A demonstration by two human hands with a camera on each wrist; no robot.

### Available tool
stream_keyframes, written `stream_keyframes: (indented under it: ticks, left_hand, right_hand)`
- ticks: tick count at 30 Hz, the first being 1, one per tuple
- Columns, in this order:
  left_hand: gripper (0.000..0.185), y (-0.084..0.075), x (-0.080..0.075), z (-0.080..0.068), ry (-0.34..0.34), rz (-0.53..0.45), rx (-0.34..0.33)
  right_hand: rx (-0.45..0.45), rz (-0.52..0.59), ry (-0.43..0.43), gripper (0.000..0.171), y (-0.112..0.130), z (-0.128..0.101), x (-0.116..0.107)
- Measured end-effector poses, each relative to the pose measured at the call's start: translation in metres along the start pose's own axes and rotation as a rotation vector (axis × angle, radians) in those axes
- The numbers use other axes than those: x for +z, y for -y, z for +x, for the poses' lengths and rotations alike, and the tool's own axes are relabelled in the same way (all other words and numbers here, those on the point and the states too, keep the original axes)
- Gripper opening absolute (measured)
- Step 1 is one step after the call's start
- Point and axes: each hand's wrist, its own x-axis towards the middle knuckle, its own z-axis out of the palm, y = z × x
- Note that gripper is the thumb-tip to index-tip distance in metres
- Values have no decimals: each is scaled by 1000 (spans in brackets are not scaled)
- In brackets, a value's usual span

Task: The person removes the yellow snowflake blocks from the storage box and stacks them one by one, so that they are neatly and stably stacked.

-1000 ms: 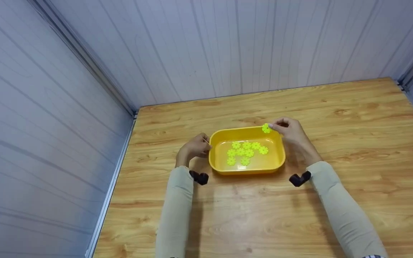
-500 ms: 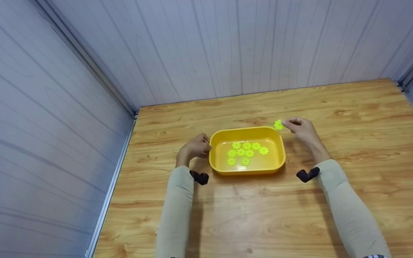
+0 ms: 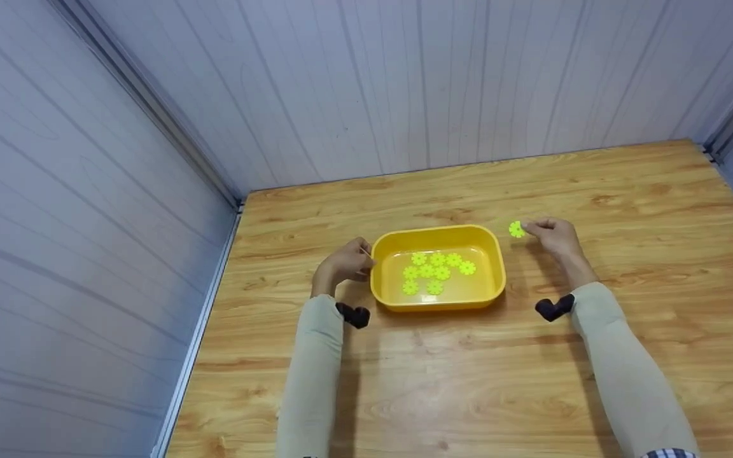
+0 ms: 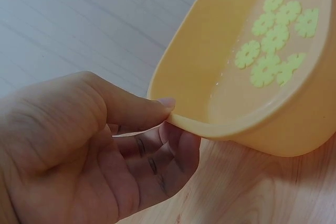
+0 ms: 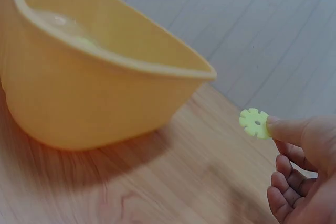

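Yellow tub (image 3: 438, 299) sits on the wooden counter (image 3: 468, 381), roughly mid-counter, w/ a shallow layer of water and a cluster of green flower-shaped discs (image 3: 436, 270) lying on its bottom, bunched toward the tub's centre and far side.

Left hand (image 3: 344, 264) is at the tub's left rim: thumb lies on top of the rim, other fingers (image 4: 157, 166) curl underneath it, so the rim is pinched between thumb and fingers. In the left wrist view the thumb tip touches the rim edge directly and the tub's near corner stands slightly off the counter, tho how far can't be judged.

Right hand (image 3: 554, 236) is outside the tub, just beyond its far-right corner, above the counter. It pinches one single green disc (image 3: 516, 229) btwn thumb and forefinger; remaining fingers are curled loosely below. Right wrist view shows the disc (image 5: 254, 123) upright-ish, notched edge and small centre hole visible, clear of the tub wall and not touching the counter. Disc is apart from the tub, to the right of its rim, level w/ or a bit above it.

Both sleeves (image 3: 315, 375) are pale beige; a small black wrist cam mount (image 3: 354, 314) sits near the tub's front-left corner, another near front-right. Grey panel walls (image 3: 404, 83) stand behind the tub and to its left
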Motion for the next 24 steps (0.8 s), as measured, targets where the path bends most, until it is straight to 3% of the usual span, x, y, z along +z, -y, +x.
stream_keyframes:
  ticks: [7,13,24]
  left_hand:
    - [25,1,-1,0,4,-4,-6]
    - [28,1,-1,0,1,3,-6]
    - [29,-1,-1,-2,7,-3,-1]
  right_hand:
    - [93,-112,-13,56,-11,1,-8]
    - [109,-212,-52,50,-11,-2,-9]
    - [-20,-342,-132,33,-18,-12,-7]
